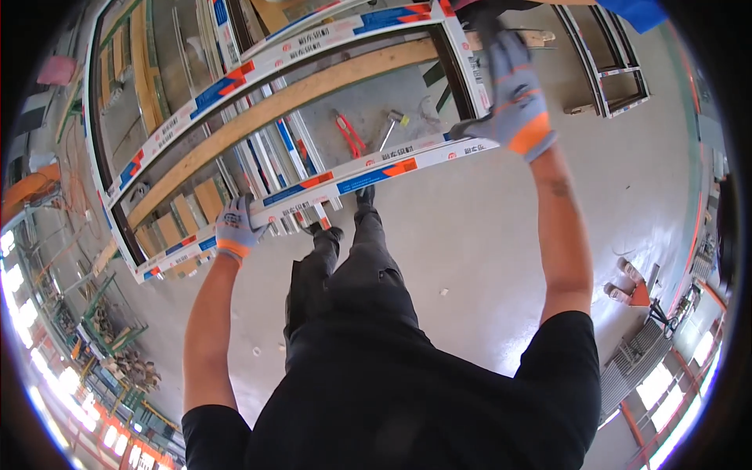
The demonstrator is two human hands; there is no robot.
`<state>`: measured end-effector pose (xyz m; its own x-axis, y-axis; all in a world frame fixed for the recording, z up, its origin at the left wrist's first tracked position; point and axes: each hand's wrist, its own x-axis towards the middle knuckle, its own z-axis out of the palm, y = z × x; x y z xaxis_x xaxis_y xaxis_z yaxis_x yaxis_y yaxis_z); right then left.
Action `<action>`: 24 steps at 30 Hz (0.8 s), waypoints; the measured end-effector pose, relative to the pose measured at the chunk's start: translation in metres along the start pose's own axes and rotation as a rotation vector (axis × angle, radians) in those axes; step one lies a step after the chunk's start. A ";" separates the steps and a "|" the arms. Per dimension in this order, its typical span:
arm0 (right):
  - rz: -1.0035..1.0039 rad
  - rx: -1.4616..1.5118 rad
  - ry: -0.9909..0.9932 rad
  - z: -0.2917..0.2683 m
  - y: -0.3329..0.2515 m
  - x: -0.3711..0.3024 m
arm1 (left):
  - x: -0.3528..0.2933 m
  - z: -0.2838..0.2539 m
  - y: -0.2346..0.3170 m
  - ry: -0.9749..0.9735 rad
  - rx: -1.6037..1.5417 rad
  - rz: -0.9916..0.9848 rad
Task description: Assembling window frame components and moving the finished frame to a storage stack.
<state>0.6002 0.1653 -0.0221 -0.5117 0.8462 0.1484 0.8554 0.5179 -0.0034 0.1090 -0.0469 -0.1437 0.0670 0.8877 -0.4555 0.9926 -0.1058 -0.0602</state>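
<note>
A long rectangular window or door frame point(376, 171) lies tilted in front of me. Its profiles carry white film with blue and orange printed patches, and dark inner edges show. My left hand point(237, 225), in a grey glove with an orange cuff, is closed on the near rail towards the left. At the near right corner is my right hand point(518, 102), gloved alike. Its thumb lies over the rail, while the fingers reach up along the short side, partly blurred. Through the frame I see a wooden beam point(337, 76), a red-handled tool point(349, 135) and a hammer point(389, 130).
Several loose film-covered profiles point(294, 145) lie beneath the frame, by my feet. Another dark frame point(601, 74) rests at the far right. Shoes point(624, 282) stand on the grey floor at right. Racks with wood pieces point(117, 345) are at left.
</note>
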 end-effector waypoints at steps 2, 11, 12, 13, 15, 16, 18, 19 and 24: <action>-0.014 -0.103 -0.183 0.032 -0.003 -0.010 | 0.011 0.009 -0.002 0.025 0.030 0.033; -0.053 0.035 -0.665 0.134 -0.014 -0.067 | 0.013 0.022 -0.007 0.002 0.027 0.032; -0.073 0.069 -0.491 0.138 -0.012 -0.070 | 0.011 0.025 -0.006 -0.001 0.022 0.032; -0.074 0.066 -0.497 0.143 -0.012 -0.076 | 0.011 0.029 -0.005 0.013 -0.004 0.021; -0.074 0.087 -0.431 0.150 -0.016 -0.082 | 0.006 0.037 -0.010 0.024 -0.034 0.006; -0.082 0.087 -0.432 0.152 -0.020 -0.079 | 0.001 0.041 -0.018 0.113 -0.019 0.035; -0.090 0.069 -0.377 0.153 -0.036 -0.058 | -0.004 0.036 -0.037 0.233 -0.029 0.025; -0.127 0.065 -0.336 0.148 -0.043 -0.044 | -0.005 0.029 -0.041 0.204 -0.054 0.008; -0.320 0.067 0.074 0.112 -0.120 -0.059 | -0.054 0.037 -0.082 0.228 -0.598 -0.014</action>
<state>0.5189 0.0669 -0.1411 -0.7445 0.6290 0.2237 0.6437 0.7652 -0.0096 0.0203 -0.1026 -0.1471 0.0083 0.9673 -0.2536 0.8741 0.1162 0.4717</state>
